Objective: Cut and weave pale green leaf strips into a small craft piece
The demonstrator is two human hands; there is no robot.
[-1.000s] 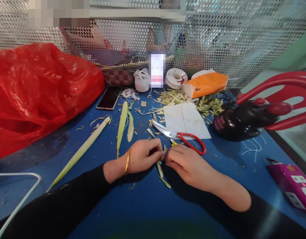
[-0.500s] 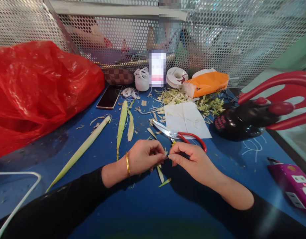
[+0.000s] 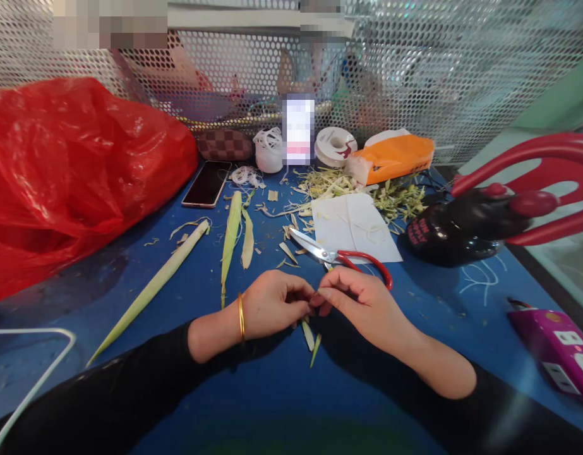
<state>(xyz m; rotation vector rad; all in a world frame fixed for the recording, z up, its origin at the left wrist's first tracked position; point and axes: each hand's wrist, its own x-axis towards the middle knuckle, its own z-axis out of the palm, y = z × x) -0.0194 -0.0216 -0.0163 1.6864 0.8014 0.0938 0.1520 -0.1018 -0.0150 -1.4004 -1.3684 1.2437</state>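
My left hand (image 3: pixel 276 305), with a gold bangle at its wrist, is closed in a pinch. Pale green leaf strips (image 3: pixel 308 335) stick out below its fingertips, one with a narrow pointed end. Fingertips of my right hand (image 3: pixel 360 300) meet those of the left and are pinched too; what lies between them is hidden. Just beyond my right hand, red-handled scissors (image 3: pixel 326 255) lie with blades parted, partly on a white sheet (image 3: pixel 376 230). Long green leaves (image 3: pixel 231 234) rest past my left hand, and another rolled leaf (image 3: pixel 151 291) lies farther left.
A red plastic bag (image 3: pixel 83 183) fills the left side, near a dark phone (image 3: pixel 207 184). White string (image 3: pixel 269 150), a ribbon spool (image 3: pixel 336 146), an orange packet (image 3: pixel 394 157) and leaf scraps (image 3: pixel 336 183) line the back. At right are a black object (image 3: pixel 455 234) and purple power strip (image 3: pixel 551 347).
My hands have come together, fingertips now touching where a small gap showed before. The pointed leaf end below them has swung from pointing right to pointing down.
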